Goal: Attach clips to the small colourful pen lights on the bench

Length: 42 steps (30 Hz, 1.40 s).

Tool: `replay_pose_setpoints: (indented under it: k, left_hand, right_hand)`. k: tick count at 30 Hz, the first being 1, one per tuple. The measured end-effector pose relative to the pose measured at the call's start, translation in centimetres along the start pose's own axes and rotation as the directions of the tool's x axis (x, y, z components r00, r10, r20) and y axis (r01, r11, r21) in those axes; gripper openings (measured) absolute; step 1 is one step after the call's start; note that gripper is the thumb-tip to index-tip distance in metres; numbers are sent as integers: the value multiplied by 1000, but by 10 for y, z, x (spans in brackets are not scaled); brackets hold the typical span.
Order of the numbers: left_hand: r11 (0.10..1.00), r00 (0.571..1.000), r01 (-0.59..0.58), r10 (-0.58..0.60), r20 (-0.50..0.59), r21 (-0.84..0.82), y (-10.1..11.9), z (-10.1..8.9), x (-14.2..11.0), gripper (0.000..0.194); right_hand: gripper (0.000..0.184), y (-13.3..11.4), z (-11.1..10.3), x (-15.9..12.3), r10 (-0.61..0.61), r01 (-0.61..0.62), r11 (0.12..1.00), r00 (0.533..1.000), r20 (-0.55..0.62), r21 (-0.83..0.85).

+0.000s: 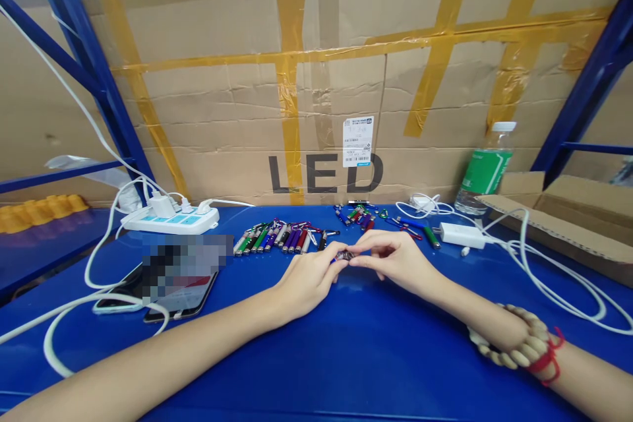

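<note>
My left hand and my right hand meet over the middle of the blue table. Between their pinched fingertips is a small dark, shiny piece with a purplish tint, mostly covered by the fingers. Just beyond my left hand lies a row of keychain flashlights in silver, green, purple, red and black, with coloured carabiner clips at their far ends. A looser pile of similar flashlights sits behind my right hand. A green flashlight lies to the right of that pile.
Left on the blue table are a white power strip and a phone beside another device, with white cables. To the right are a white charger, a green-labelled bottle and an open carton. Taped cardboard stands behind.
</note>
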<state>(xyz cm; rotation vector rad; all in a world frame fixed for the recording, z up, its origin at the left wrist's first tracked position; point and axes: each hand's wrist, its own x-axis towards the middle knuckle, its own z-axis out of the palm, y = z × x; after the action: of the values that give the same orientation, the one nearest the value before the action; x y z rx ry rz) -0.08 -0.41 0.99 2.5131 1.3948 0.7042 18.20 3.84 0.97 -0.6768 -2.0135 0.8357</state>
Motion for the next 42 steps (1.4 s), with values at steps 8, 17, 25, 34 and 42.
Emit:
replay_pose_setpoints:
  k: [8,17,25,34,42]
  left_hand:
    - [1000,1000,-3,3,18,3,0,1,1,24]
    - [1000,1000,-11,11,5,-10,-2,2,1,20]
    - [1000,1000,13,-13,5,-13,-3,3,1,19]
    - [1000,1000,-1,1,8,-30,-4,2,2,19]
    - [1000,1000,5,-4,11,-25,-2,3,3,19]
  right_hand:
    - [29,2,-1,1,17,-17,1000,1000,-12,-20]
    - [27,1,0,0,53,-52,998,999,1,-26]
    - [27,1,1,-1,68,-68,998,998,6,-15]
    - [27,4,-1,0,57,-56,998,998,14,-7]
    - [27,6,0,0,39,-39,999,999,12,-2]
